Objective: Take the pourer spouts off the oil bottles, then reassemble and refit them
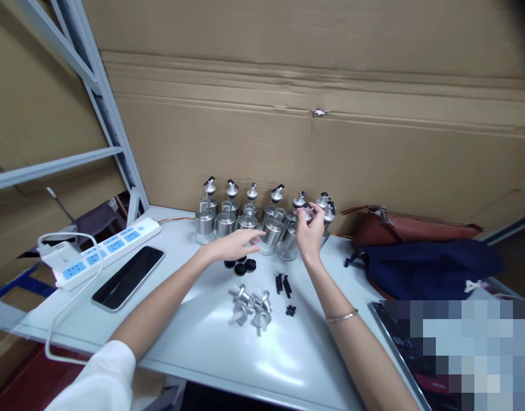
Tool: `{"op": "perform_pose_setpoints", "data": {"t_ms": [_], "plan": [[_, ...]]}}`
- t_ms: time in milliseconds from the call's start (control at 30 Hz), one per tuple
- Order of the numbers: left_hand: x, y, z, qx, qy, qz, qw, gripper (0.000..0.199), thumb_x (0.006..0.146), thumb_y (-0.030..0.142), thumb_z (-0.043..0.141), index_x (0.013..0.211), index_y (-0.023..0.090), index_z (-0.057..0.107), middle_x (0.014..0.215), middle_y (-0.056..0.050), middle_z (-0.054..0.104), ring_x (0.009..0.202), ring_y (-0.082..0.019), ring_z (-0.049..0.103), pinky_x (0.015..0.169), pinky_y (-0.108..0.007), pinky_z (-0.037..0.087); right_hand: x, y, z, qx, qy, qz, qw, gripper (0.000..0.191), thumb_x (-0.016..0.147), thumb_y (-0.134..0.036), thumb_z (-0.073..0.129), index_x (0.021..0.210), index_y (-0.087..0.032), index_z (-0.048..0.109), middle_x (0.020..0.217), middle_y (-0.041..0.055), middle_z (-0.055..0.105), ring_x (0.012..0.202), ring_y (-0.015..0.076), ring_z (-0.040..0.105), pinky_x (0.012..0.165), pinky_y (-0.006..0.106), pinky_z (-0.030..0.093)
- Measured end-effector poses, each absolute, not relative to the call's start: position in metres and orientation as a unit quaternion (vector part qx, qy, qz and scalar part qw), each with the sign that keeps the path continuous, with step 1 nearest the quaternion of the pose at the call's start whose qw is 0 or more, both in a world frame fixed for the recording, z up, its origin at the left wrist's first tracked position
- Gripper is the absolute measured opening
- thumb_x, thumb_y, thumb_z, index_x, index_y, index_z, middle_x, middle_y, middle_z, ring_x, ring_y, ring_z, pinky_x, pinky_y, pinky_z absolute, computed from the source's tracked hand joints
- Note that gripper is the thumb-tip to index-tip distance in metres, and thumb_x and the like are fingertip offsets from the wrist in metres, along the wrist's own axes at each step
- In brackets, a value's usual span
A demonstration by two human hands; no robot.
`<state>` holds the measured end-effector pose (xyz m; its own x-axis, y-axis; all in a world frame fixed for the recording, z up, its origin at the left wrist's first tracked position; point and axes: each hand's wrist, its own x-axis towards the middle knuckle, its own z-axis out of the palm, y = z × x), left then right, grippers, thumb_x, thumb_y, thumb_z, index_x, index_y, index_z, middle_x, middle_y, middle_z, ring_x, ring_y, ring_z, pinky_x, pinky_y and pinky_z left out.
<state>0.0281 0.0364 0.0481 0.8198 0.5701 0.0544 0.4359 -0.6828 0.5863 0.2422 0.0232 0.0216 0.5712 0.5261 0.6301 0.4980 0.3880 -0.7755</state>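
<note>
Two rows of glass and steel bottles (204, 221) stand along the cardboard wall; the back ones carry silver spouts (277, 194) with black flip tops. My right hand (310, 228) has its fingers curled round a silver spout top on a bottle at the right end. My left hand (237, 244) is held out beside the front bottles, fingers apart, holding nothing. Below it lie several black caps (240, 268). Nearer me are several loose silver spout parts (261, 318), black levers (287, 285) and small black pieces (291, 310).
On the left are a white power strip (117, 246) with a cable and a black phone (129, 278). A brown bag (420, 229) and dark blue cloth (429, 268) lie at the right, behind a partly blurred dark device (402, 342). A metal frame (104, 103) rises at the left.
</note>
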Motion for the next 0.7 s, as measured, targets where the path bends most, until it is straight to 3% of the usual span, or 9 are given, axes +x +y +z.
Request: {"op": "perform_pose_setpoints", "data": {"t_ms": [267,500,700], "plan": [[0.014,0.046,0.063,0.911,0.317,0.157,0.212,0.039,0.091,0.02,0.039,0.126,0.008,0.052,0.108,-0.013,0.065,0.1,-0.023,0.06,0.091,-0.037,0.044,0.244,0.02,0.015,-0.558,-0.501,-0.015,0.662,0.045,0.082,-0.038,0.051,0.12,-0.015,0.041,0.103,0.0132,0.062,0.097,0.026,0.06,0.091,0.046,0.044],[0.017,0.044,0.059,0.914,0.312,0.159,0.205,0.041,0.089,0.023,0.044,0.127,0.009,0.051,0.107,-0.012,0.066,0.1,-0.022,0.061,0.09,-0.033,0.044,0.25,0.022,0.012,-0.559,-0.521,-0.06,0.642,0.039,0.085,-0.036,0.045,0.118,-0.016,0.038,0.097,0.0121,0.058,0.085,0.0255,0.061,0.084,0.046,0.047],[0.017,0.037,0.067,0.912,0.296,0.176,0.224,0.034,0.091,0.024,0.045,0.12,0.013,0.057,0.102,-0.009,0.068,0.091,-0.018,0.063,0.081,-0.029,0.047,0.249,0.007,0.035,-0.547,-0.532,-0.095,0.639,0.038,0.089,-0.041,0.044,0.118,-0.018,0.033,0.09,0.0073,0.058,0.063,0.0206,0.059,0.073,0.042,0.05]]}}
